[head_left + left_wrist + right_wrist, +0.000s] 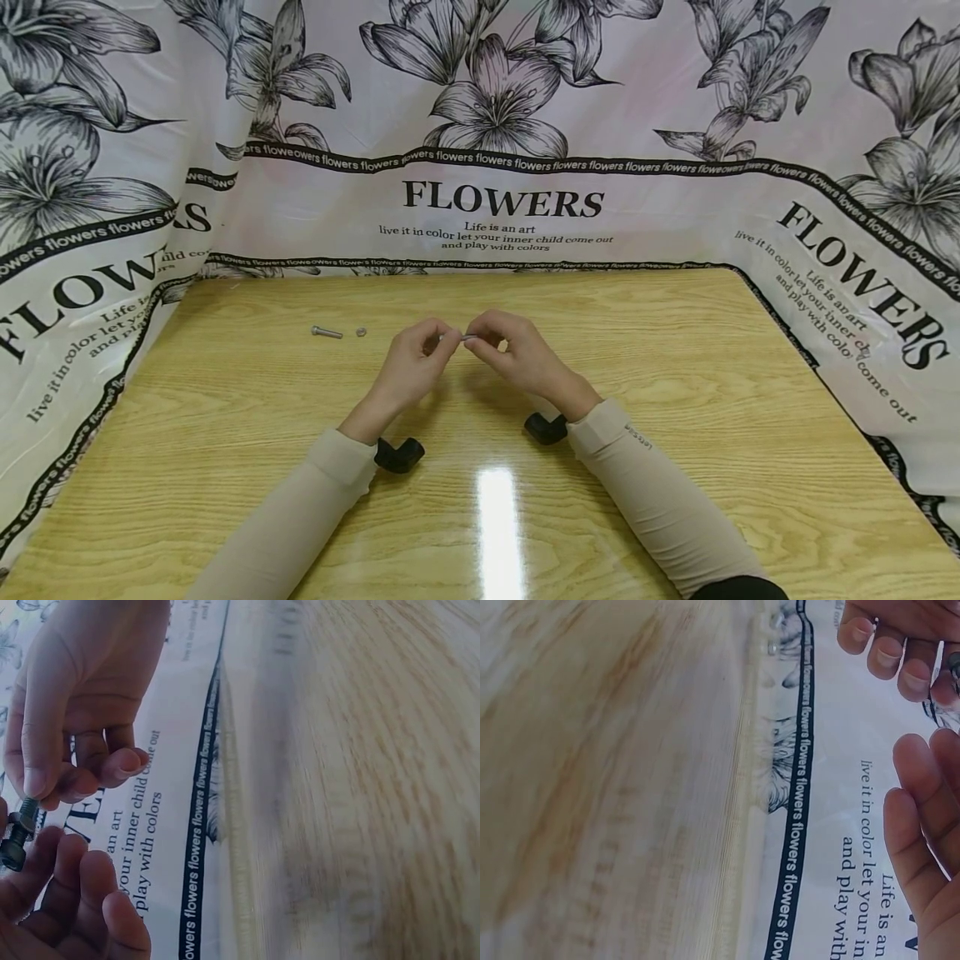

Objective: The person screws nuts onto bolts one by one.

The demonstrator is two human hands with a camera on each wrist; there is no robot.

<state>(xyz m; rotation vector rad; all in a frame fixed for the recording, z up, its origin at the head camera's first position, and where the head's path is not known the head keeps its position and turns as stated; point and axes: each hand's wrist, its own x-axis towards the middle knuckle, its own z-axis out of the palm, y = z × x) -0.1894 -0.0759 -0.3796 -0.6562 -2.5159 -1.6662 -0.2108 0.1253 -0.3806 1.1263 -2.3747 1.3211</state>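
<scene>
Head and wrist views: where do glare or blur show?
Head view: bright glare on the near table, clear of left hand and right hand; left wrist view: table smeared, held bolt dim but distinct; right wrist view: table blurred, cloth lettering legible.

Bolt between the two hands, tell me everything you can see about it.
The bolt looks like dark grey metal, with a thick head, a threaded shank and what seems to be a nut around the shank. It is held up between the hands, its threaded end toward the right hand, which pinches that end. The left hand holds the head side; its exact grip is unclear.
</scene>
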